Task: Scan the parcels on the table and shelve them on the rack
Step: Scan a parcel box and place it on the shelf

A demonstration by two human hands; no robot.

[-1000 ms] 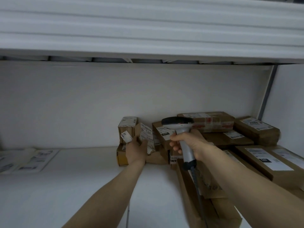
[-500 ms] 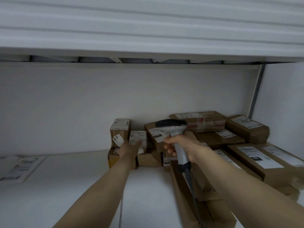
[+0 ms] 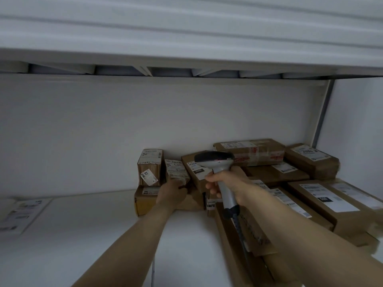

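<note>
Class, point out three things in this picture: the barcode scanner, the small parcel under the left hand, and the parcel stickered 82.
barcode scanner (image 3: 214, 160): head view, dark head.
small parcel (image 3: 176, 169): head view, labelled face.
parcel stickered 82 (image 3: 149, 168): head view, front face.

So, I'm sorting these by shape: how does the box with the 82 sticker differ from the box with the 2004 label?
The box with the 82 sticker stands upright at the left of the pile, perched on another carton; the box with the 2004 label lies flat at the far right. The 82 box is tall and narrow, the 2004 box low and long. The 82 box has a second label on top; the 2004 box shows one. Both are brown cardboard with white labels.
</note>
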